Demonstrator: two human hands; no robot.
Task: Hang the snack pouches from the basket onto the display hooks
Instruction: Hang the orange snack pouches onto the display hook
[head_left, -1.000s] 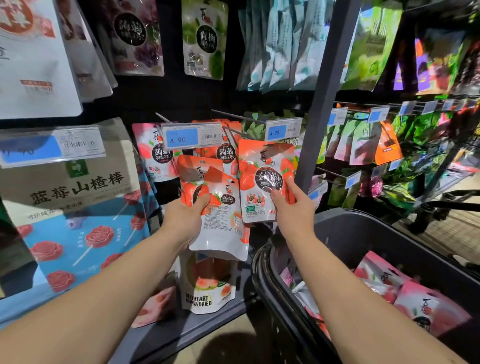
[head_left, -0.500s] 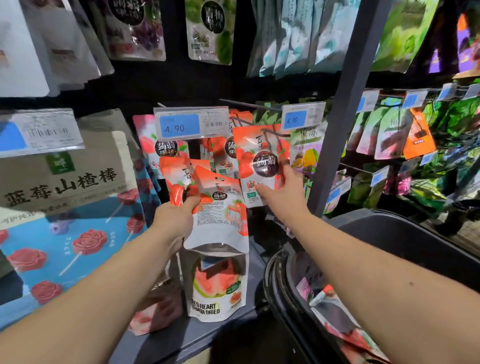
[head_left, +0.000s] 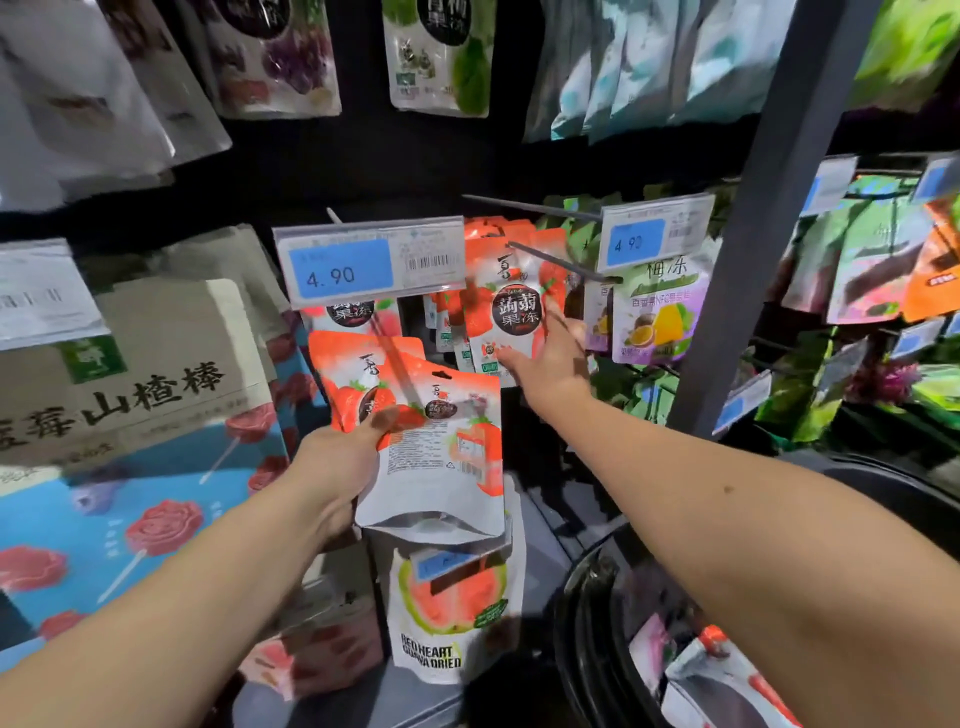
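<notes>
1. At the centre of the frame, the right hand (head_left: 550, 366) grasps the lower edge of a single strawberry pouch (head_left: 511, 306). The thumb lies on the pouch's front and the fingers sit at its right side.
2. That pouch is raised against a row of matching orange pouches hanging behind it.
3. A grey display hook (head_left: 563, 266) slants just above and to the right of the pouch's top. Motion blur hides whether the pouch's hole sits on the rod.
4. Lower and left of centre, the left hand (head_left: 340, 465) is clenched around a bundle of strawberry pouches (head_left: 436, 447), with the thumb across their fronts.
5. The frontmost pouch of the bundle shows its white printed back and hangs below the fist.
6. Just above the bundle sits a blue 4.90 price tag (head_left: 369, 262), and a thin blurred rod runs down from it across the bundle.
7. To the upper right of the right hand, a second price tag (head_left: 655, 235) hangs over a passion-fruit pouch (head_left: 660, 319).
8. At the lower right, the dark rim of the basket (head_left: 587, 613) curves beneath the right forearm. More basket pouches (head_left: 727, 670) lie inside it.
9. Directly below the bundle is a guava pouch (head_left: 452, 613) printed with a cut pink fruit.
10. At the left edge, a large hawthorn-stick bag (head_left: 130, 374) fills the shelf face.
11. A grey upright post (head_left: 763, 218) rises to the right of the hooks.
</notes>
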